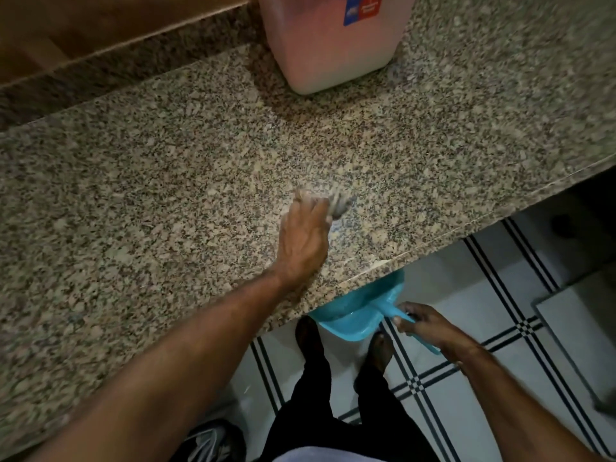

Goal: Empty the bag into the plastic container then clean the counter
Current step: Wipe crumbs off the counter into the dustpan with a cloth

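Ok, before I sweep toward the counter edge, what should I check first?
1. Dustpan below the counter edge: ok, tucked under the lip.
2. Right hand gripping the dustpan handle: ok.
3. Left hand holding the grey wiper: ok; cloth or brush, cannot tell.
4. Dustpan in line with the left hand: ok, roughly.
5. Spill remaining on the granite: cannot tell, speckled and blurred.
6. Plastic container out of the path: ok, at the back.

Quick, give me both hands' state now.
Left hand: grips a blurred grey thing, maybe a cloth, on the counter.
Right hand: holds the blue dustpan by its handle.
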Demonstrator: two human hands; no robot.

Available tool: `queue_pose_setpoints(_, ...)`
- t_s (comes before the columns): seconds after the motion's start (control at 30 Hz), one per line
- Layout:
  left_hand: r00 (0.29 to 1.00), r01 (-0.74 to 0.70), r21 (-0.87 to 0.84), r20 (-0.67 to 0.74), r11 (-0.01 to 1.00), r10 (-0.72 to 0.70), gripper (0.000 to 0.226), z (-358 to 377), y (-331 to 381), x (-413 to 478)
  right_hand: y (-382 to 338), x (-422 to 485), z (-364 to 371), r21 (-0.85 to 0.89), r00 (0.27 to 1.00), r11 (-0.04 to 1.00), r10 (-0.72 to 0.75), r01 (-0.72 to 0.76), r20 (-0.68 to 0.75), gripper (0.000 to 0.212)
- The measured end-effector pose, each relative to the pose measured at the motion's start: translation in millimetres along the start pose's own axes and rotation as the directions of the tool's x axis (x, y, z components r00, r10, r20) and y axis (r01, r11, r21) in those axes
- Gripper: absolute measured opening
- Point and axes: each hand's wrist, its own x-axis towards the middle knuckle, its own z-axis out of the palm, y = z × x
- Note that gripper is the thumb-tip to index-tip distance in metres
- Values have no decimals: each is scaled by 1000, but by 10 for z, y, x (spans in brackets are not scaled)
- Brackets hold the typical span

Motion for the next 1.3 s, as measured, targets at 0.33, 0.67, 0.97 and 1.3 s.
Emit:
queue_pose_setpoints(0.33,945,327,-249,63,911,-322,12,-193,78,-534,132,-216,-178,46,995,999,-14,10,96,11)
queue_pose_setpoints(0.67,804,587,226,-53,777,-592,21,-224,457,-1009,196,-341,-794,-61,965,992,-91,109,246,8)
queue_pose_setpoints(0.97,832,545,100,57,833,-551,12,234,1471,-223,184,-429,-1106,-103,944,982,-122,161,307,12)
queue_pose_setpoints(1.3,883,423,-219,319,879,-346,29,45,1208,-375,154,-380,-1060,-71,938,986,-120,151,324,22)
